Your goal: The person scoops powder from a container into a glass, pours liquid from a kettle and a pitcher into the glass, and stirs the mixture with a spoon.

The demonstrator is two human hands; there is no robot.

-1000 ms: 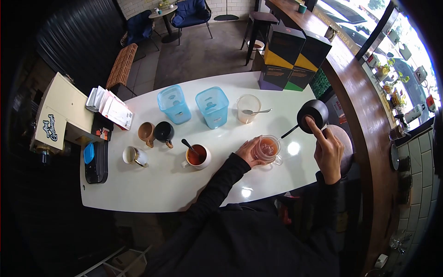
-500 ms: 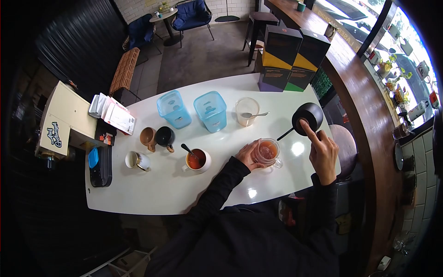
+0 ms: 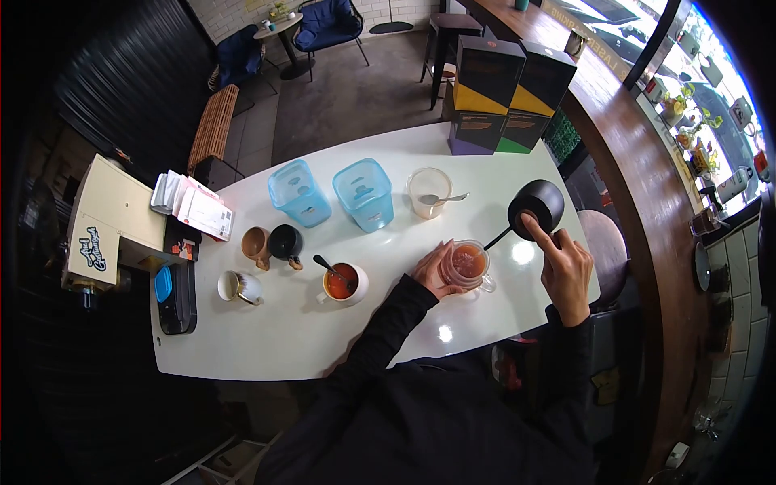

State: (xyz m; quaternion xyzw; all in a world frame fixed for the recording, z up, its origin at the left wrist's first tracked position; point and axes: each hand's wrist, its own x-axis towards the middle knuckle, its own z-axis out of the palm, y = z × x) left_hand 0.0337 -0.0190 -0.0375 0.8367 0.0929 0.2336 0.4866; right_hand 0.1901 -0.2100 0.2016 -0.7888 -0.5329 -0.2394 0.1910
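Note:
My left hand [image 3: 438,271] curves around the side of a glass mug [image 3: 470,265] holding reddish-orange liquid; the mug's clear handle points right. In my right hand [image 3: 566,275] is a black gooseneck kettle [image 3: 537,208], raised over the table's right side. My index finger presses on its lid, and the grip itself is mostly hidden. The thin spout points down-left, its tip close to the mug's rim; I cannot make out a stream. Left of the mug stands a white cup [image 3: 356,284] of red-orange liquid with a dark spoon [image 3: 327,265] in it.
Two blue plastic containers [image 3: 362,194] and a clear tub [image 3: 428,192] with a metal spoon stand further back. Brown and black cups [image 3: 285,242] and a white-and-gold mug [image 3: 240,287] are at the left. Stacked dark boxes [image 3: 485,89] rise at the table's far edge.
The kettle's spout tip has come nearer to the glass mug's rim. The view has shifted slightly. Both hands keep their holds.

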